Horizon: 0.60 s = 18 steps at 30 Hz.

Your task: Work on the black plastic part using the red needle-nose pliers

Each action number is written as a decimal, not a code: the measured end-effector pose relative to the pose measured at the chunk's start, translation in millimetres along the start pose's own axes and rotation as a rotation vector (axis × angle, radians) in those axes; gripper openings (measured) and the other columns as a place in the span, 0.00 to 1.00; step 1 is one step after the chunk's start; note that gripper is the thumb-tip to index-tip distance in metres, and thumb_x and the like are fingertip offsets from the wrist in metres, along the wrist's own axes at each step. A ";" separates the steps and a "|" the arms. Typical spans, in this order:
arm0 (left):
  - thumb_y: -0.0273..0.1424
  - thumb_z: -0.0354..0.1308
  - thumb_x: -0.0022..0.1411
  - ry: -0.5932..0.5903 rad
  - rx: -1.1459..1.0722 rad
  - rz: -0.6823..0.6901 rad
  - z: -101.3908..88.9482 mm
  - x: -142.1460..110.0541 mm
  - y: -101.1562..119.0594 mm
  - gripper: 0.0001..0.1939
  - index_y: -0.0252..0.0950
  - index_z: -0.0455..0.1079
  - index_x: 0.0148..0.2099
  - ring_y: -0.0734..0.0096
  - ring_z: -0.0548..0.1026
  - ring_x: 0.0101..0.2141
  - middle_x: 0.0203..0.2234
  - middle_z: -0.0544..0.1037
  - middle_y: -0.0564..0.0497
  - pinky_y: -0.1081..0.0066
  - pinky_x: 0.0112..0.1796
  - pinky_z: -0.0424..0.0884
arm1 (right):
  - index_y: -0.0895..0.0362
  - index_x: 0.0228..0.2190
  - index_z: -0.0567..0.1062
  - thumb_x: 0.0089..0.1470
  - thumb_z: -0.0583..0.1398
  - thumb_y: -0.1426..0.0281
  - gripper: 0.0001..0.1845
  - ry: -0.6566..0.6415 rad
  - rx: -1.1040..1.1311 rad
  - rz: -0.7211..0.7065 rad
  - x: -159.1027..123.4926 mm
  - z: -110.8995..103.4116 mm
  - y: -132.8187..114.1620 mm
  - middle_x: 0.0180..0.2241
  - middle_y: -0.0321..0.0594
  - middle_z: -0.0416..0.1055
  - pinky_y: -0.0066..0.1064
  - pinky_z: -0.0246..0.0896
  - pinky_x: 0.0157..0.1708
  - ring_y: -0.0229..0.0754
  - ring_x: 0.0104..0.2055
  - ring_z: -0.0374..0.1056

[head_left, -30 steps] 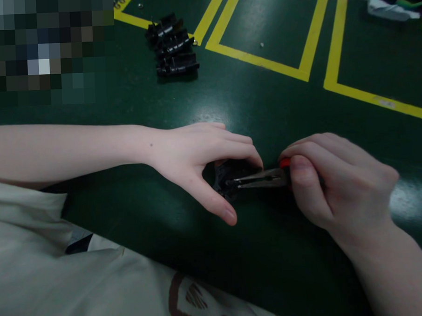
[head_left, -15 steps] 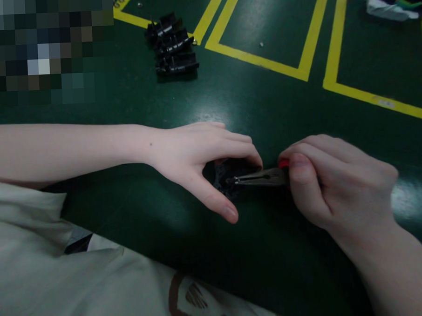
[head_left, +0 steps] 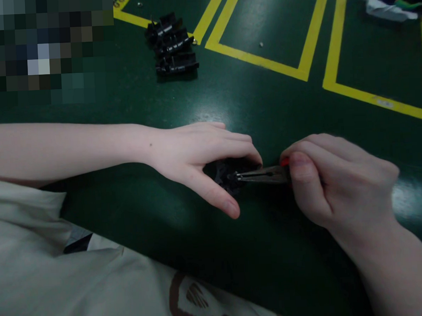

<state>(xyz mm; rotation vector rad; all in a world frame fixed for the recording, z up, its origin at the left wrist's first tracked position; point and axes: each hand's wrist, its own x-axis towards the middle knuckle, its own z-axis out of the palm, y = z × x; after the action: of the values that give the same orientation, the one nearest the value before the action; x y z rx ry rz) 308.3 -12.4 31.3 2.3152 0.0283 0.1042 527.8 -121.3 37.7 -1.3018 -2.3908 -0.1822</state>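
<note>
A small black plastic part (head_left: 227,178) lies on the green tabletop, enclosed between the fingers and thumb of my left hand (head_left: 196,151). My fingers curl round its far side and the thumb stretches along the near side; much of the part is hidden beneath the hand. My right hand (head_left: 341,180) is closed round the red handles of needle-nose pliers (head_left: 266,175), most of the handles being covered by the fist. The jaws point left, with their tips at the black part. Whether they grip a small piece there is too dark to tell.
Several black plastic parts (head_left: 177,64) lie in a row beyond my left hand. Yellow tape lines (head_left: 259,60) mark boxes on the green table (head_left: 268,262). A tiny light-coloured piece (head_left: 261,44) sits inside one box. A white and blue bundle (head_left: 393,5) is at the far right.
The plier tips and my right hand have shifted very slightly. My left thumb has moved up a little, closer to the black part.
</note>
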 end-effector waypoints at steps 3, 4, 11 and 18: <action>0.57 0.59 0.57 0.004 0.002 -0.008 0.0 0.0 0.6 0.34 0.38 0.67 0.56 0.60 0.74 0.43 0.47 0.76 0.45 0.67 0.42 0.63 | 0.60 0.23 0.71 0.62 0.51 0.72 0.17 -0.005 -0.003 0.002 0.2 -1.5 1.4 0.23 0.41 0.70 0.29 0.58 0.22 0.36 0.24 0.64; 0.57 0.59 0.57 0.003 0.003 -0.013 -0.1 0.0 0.8 0.34 0.38 0.67 0.56 0.60 0.74 0.43 0.48 0.76 0.46 0.67 0.42 0.63 | 0.60 0.23 0.71 0.62 0.51 0.72 0.17 -0.005 -0.001 0.002 0.2 -1.8 1.6 0.23 0.41 0.70 0.29 0.57 0.22 0.36 0.24 0.65; 0.57 0.59 0.57 0.007 0.008 -0.010 0.3 0.6 0.9 0.34 0.38 0.67 0.56 0.59 0.75 0.43 0.47 0.76 0.45 0.67 0.42 0.63 | 0.60 0.23 0.70 0.60 0.51 0.73 0.15 -0.023 0.005 0.013 0.4 -1.2 -0.1 0.23 0.42 0.70 0.31 0.57 0.23 0.38 0.25 0.65; 0.57 0.61 0.56 0.022 0.023 -0.017 1.8 -0.1 1.4 0.35 0.38 0.66 0.56 0.59 0.74 0.43 0.47 0.76 0.46 0.67 0.43 0.62 | 0.54 0.24 0.67 0.61 0.50 0.71 0.15 -0.120 0.001 0.097 -1.2 -3.9 -4.0 0.24 0.40 0.68 0.35 0.56 0.24 0.41 0.25 0.63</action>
<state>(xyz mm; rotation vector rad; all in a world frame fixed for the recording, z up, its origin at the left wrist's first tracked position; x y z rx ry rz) 308.3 -14.7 31.1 2.3360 0.0599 0.1210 526.2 -125.6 41.1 -1.4632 -2.4177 -0.0775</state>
